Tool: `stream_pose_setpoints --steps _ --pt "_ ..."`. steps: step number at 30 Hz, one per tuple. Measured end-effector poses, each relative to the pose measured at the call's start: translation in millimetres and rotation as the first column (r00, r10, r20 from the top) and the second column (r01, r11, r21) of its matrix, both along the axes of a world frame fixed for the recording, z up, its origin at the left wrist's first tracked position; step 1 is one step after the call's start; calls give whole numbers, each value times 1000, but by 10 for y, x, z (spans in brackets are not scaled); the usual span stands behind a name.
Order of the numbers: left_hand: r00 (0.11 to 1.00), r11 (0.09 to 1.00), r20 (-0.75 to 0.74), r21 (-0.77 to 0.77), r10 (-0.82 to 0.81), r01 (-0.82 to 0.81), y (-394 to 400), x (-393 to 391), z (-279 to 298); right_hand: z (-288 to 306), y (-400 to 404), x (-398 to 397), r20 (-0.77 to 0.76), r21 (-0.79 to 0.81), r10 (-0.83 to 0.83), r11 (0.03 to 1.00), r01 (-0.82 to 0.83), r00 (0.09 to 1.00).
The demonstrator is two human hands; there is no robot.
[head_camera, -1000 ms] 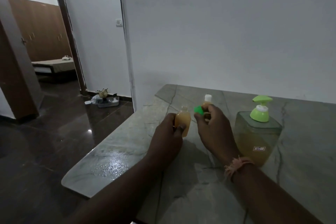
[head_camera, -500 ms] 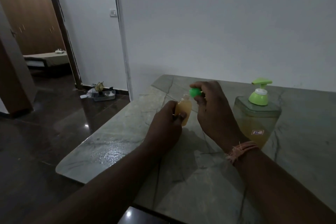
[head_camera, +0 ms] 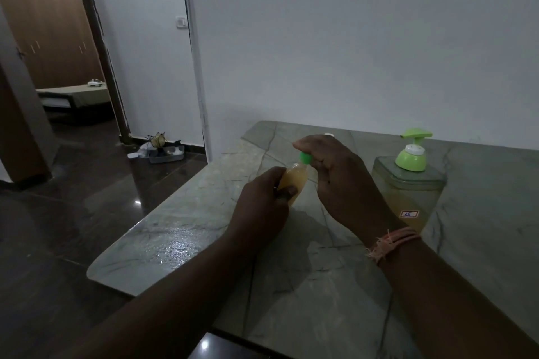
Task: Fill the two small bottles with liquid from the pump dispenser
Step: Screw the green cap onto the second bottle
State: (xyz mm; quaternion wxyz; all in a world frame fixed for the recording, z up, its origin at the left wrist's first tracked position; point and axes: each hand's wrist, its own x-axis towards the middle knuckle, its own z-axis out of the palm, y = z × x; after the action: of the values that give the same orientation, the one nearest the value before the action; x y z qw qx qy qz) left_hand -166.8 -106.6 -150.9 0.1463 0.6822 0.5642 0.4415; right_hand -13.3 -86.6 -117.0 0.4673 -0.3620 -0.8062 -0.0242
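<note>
Head view: the left hand (head_camera: 262, 204) has its grip wrapped around the body of a small bottle (head_camera: 293, 181) filled with amber liquid, holding it roughly upright with a slight tilt, above the tabletop (head_camera: 204, 213). The right hand (head_camera: 335, 175) is positioned over the bottle's neck, its grip pinching a green cap (head_camera: 305, 158) between thumb and fingers; the cap sits at the bottle's mouth, and whether it is fully seated cannot be determined. A second small bottle is almost entirely hidden behind the right hand; only its white cap (head_camera: 328, 134) shows above the knuckles, so its fill level cannot be read. The pump dispenser (head_camera: 408, 183) stands on the tabletop just right of the right hand, apart from it. It has a clear squared body holding yellowish liquid, a light green pump head (head_camera: 414, 148) with the nozzle pointing right, and a small price sticker (head_camera: 409, 213) low on its front face. A pink-orange thread band (head_camera: 390, 243) circles the right wrist. The tabletop is grey-green veined stone, set against a white wall (head_camera: 350, 38). To the left, an open doorway shows a dark glossy floor (head_camera: 73, 213), a small tray of objects (head_camera: 166, 151) on that floor near the wall, and a bed (head_camera: 75, 96) in the far room.
</note>
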Motion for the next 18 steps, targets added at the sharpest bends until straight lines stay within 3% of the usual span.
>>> stream_pose_setpoints --steps 2,6,12,18 --pt "1000 1000 2 5 -5 5 -8 -7 2 2 -12 -4 18 -17 26 1000 -26 999" --pt "1000 1000 17 0 -19 19 -4 -25 -9 -20 -50 -18 -127 -157 81 982 -100 989" --pt "998 999 46 1 -50 50 3 -8 -19 -55 -37 -83 -373 -293 -10 950 -108 928" --pt "994 999 107 -15 -28 30 9 -21 6 -98 -62 -111 -456 -339 -41 932 -130 889"
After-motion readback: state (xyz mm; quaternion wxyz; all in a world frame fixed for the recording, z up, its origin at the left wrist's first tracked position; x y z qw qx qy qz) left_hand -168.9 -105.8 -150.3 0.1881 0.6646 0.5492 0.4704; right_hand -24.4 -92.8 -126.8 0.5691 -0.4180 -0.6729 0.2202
